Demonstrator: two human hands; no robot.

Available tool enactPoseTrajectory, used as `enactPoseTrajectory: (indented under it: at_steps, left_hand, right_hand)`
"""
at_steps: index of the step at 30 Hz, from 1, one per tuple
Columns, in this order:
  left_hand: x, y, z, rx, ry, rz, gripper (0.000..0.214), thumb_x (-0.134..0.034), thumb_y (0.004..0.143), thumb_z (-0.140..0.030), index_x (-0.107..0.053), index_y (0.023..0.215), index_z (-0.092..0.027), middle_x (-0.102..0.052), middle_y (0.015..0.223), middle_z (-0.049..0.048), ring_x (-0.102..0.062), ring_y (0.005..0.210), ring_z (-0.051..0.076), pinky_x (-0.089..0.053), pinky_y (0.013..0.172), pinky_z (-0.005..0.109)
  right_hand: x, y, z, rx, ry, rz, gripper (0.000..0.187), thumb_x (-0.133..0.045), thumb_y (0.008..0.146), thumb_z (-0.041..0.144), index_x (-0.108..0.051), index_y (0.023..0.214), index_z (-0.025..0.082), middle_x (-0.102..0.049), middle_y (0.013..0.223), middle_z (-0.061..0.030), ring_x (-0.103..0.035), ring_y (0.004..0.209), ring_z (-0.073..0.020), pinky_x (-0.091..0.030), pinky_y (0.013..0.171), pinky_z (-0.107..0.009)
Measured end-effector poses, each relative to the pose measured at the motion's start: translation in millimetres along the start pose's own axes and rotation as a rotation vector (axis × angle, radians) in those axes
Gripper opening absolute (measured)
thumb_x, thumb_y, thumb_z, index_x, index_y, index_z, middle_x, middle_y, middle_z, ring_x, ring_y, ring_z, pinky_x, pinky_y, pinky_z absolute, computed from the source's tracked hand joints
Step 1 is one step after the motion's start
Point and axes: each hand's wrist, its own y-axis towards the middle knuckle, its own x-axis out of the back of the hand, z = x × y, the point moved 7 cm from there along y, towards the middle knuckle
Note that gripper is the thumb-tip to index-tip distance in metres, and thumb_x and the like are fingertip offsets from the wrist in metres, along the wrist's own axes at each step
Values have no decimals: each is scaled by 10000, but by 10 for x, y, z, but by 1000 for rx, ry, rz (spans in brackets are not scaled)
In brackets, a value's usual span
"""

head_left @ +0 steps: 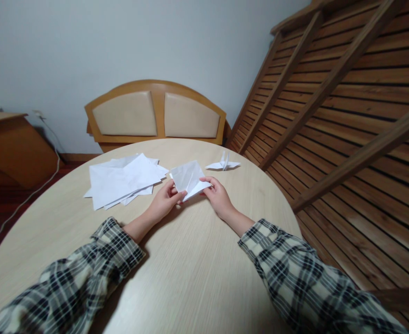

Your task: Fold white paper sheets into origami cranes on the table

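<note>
A creased, partly folded sheet of white paper (188, 174) is held between my two hands above the far half of the table. My left hand (165, 199) pinches its lower left edge, thumb on top. With thumb and fingers, my right hand (218, 195) grips the right corner, where a flap of the paper is lifted and turned inward. Just beyond my right hand stands a folded white paper crane (223, 163), its wings spread. Left of my left hand lies a loose, overlapping pile of white paper sheets (121, 181).
Everything rests on a round, light wood table (197, 269). Behind it a padded wooden headboard (159, 111) stands by the wall. A large slatted wooden frame (347, 130) leans close along the right. At far left are a wooden desk (13, 144) and a white cable (34, 190).
</note>
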Motion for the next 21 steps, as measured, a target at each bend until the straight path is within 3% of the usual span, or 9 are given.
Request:
enactPoseTrajectory:
  at_steps: [3,6,10,12,14,17,21]
  left_hand:
    - [-55,-2,13,20,-55,60,458,-721,763,-277,-501,1152,-175,-626,847,17,-598,654,119,-509,551,222]
    - [-51,5,-1,25,-40,33,440,-722,763,-304,-523,1132,-173,-629,907,42,-614,690,135,-537,551,234]
    - [160,23,-42,-35,6,-197,259,-577,867,-415,-569,992,-188,-599,1034,67,-616,895,197,-590,627,297]
    - [336,14,-62,-96,57,-352,227,-508,902,-382,-567,1049,-218,-590,1119,69,-584,1049,234,-593,769,387]
    - [491,-2,-75,-144,188,-463,248,-482,893,-267,-578,1120,-241,-598,1179,73,-556,1137,251,-494,987,498]
    - [524,4,-112,-251,367,-377,455,-450,795,-88,-597,1177,-287,-571,1321,62,-470,1291,268,-361,1111,539]
    - [303,-37,-176,-397,613,-79,575,-419,724,-37,-593,1234,-235,-543,1393,85,-444,1332,265,-292,1144,551]
  right_hand:
    - [47,23,-16,48,-32,-37,269,-554,783,172,-626,1040,210,-654,1065,-47,-623,862,-148,-522,791,-300]
    - [82,39,-31,66,-86,-55,261,-536,787,157,-663,1009,209,-669,1040,-47,-620,835,-151,-519,771,-302]
    - [103,47,-27,81,-139,-61,289,-514,768,111,-696,971,210,-692,1015,-40,-620,864,-161,-502,798,-312]
    - [100,44,-28,73,-167,-51,318,-499,752,82,-706,957,210,-702,1007,-35,-624,864,-162,-494,810,-316]
    - [93,37,-25,67,-202,-37,341,-485,741,60,-714,946,210,-708,996,-32,-629,865,-164,-490,818,-320]
    - [84,27,-19,62,-251,-18,362,-478,731,39,-721,941,207,-713,986,-36,-634,890,-170,-488,839,-328]
    - [56,20,-17,56,-304,36,374,-482,707,7,-716,937,188,-707,1011,-47,-633,916,-166,-483,865,-330]
